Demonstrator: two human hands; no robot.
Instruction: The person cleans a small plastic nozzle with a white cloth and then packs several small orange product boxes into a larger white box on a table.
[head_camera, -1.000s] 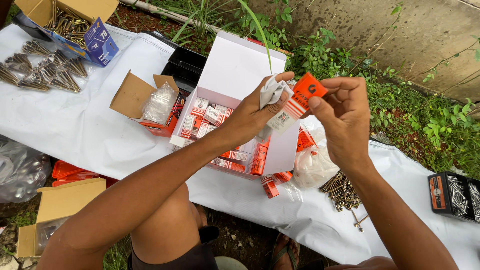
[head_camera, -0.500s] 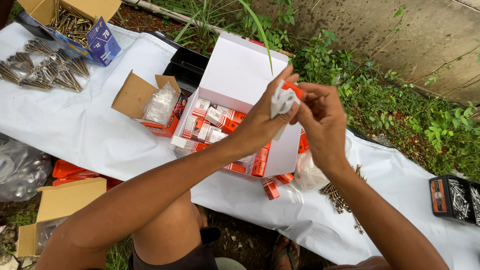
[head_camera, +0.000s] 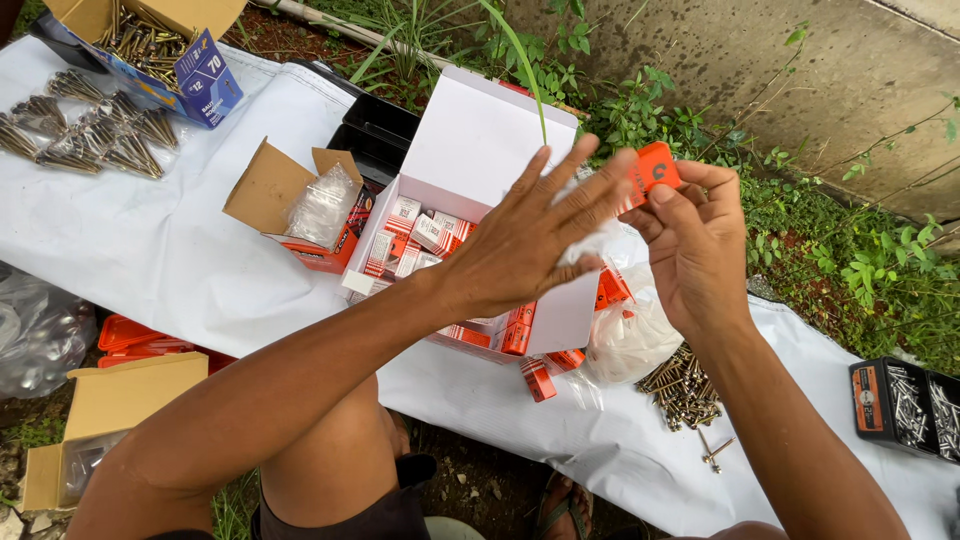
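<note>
Small orange box, seemingly light and stiff, being pinched at its lower edge by right hand, left hand spreading open beside that grip.

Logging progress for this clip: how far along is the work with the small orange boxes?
Looks done: many small boxes sit packed in the open white carton. In hand: the right hand pinches a small orange box, the left hand spread beside it. Left: a few orange boxes and loose screws lie on the white sheet.
</note>
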